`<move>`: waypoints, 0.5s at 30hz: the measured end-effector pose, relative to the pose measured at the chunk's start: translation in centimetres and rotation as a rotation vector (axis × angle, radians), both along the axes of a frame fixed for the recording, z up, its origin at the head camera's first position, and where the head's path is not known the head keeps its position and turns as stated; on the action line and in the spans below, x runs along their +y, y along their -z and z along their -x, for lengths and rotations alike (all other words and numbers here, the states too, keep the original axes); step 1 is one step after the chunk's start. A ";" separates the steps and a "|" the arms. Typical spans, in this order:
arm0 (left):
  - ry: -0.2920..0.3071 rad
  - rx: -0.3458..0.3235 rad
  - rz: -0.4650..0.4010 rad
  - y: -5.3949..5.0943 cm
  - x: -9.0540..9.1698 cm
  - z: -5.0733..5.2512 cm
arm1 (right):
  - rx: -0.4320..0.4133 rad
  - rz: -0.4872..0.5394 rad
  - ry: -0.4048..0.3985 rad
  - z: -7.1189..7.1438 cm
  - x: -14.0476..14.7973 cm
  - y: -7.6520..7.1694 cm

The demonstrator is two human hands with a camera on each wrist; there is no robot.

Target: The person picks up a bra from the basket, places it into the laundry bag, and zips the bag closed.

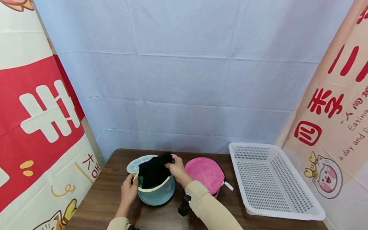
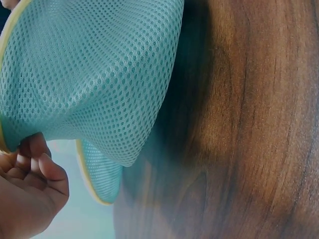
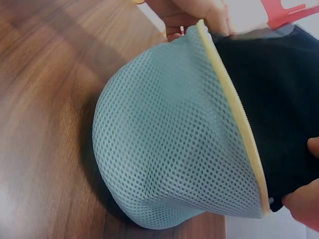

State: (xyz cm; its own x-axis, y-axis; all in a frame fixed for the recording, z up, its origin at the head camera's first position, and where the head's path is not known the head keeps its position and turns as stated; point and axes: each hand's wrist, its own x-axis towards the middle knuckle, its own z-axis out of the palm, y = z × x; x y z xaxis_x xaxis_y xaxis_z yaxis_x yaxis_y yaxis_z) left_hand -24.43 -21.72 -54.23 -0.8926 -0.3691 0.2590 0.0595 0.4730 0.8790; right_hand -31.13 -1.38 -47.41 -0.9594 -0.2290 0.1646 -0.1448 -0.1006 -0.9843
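A teal mesh laundry bag (image 1: 156, 195) with a cream zipper edge stands on the table, its round lid (image 1: 135, 164) folded back behind. Black cloth (image 1: 153, 171) sticks up out of its mouth; what kind of garment it is cannot be told. My left hand (image 1: 129, 190) pinches the bag's rim on the left, and the left wrist view shows those fingers (image 2: 37, 164) curled at the zipper edge. At the upper right, my right hand (image 1: 176, 167) pinches the black cloth between thumb and fingers. Its fingertips (image 3: 301, 204) show beside the zipper in the right wrist view.
To the right of the teal bag sits a pink mesh bag (image 1: 204, 174) with a white pull tab (image 1: 228, 185). A white perforated plastic basket (image 1: 247, 191) stands farther right on the brown wooden table (image 1: 100, 198). Hanging cloths enclose the back and sides.
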 end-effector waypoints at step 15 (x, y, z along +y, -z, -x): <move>-0.009 0.001 -0.002 -0.3 0.2 0.2 | 0.153 -0.411 0.196 -0.2 -0.7 0.9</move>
